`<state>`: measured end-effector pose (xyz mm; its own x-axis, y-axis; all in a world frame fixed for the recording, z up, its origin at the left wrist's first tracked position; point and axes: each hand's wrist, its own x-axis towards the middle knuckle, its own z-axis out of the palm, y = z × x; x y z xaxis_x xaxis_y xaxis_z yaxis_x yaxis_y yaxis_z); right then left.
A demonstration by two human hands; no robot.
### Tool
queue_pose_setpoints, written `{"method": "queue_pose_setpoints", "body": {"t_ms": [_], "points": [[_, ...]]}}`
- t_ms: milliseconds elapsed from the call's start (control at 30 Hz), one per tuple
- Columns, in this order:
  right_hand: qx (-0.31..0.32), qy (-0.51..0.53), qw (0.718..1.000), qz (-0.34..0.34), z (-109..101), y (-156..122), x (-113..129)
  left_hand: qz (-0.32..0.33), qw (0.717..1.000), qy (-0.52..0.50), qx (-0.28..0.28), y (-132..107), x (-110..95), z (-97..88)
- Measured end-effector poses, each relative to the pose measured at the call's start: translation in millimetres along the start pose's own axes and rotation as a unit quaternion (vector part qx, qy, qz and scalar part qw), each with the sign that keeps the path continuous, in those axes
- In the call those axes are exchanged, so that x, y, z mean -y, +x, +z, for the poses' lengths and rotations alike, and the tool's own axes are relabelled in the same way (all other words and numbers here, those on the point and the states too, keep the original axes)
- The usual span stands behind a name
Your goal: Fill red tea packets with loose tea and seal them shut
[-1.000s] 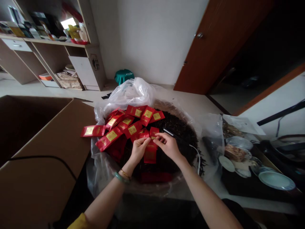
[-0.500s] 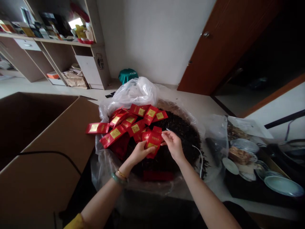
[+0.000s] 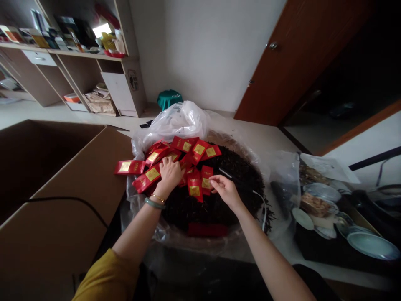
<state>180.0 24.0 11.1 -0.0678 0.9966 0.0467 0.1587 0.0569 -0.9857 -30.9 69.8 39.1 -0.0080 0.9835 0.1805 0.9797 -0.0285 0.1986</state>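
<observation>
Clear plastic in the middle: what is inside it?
Loose, dark, leaf-like bits, with red packets lying on top. The left hand covers parts of some packets; whatever lies beneath them or deeper among the bits cannot be seen.

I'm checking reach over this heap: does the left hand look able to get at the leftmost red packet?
Probably yes: the leftmost red packet lies close by with its upper face uncovered, and only other red packets, lying low, appear between it and the left hand.
</observation>
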Motion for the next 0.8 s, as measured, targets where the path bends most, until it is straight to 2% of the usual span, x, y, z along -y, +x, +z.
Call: {"method": "queue_pose_setpoints", "body": {"t_ms": [133,200,333,400,500,600,700,800], "points": [[0.013,-0.045,0.999,0.000,-1,1,-9,0.021,0.999,0.034,0.011,2,-7,8.0],[-0.002,-0.099,0.995,-0.020,-1,2,-19,0.023,0.999,0.026,0.009,3,-8,13.8],[-0.065,-0.259,0.959,-0.092,13,5,-37,0.020,1.000,-0.018,-0.004,3,-2,20.9],[-0.062,-0.330,0.939,-0.069,27,7,-38,0.011,0.998,-0.063,-0.028,2,3,21.4],[-0.048,-0.414,0.909,0.016,54,11,-30,0.008,0.987,-0.147,-0.058,-1,13,20.0],[-0.070,-0.459,0.885,0.033,78,17,-21,0.009,0.975,-0.211,-0.065,-5,22,19.1],[-0.067,-0.463,0.884,0.027,87,25,-17,0.010,0.961,-0.268,-0.067,-9,30,17.6],[-0.042,-0.450,0.891,0.043,83,29,-17,0.002,0.945,-0.320,-0.072,-12,38,10.6]]}}
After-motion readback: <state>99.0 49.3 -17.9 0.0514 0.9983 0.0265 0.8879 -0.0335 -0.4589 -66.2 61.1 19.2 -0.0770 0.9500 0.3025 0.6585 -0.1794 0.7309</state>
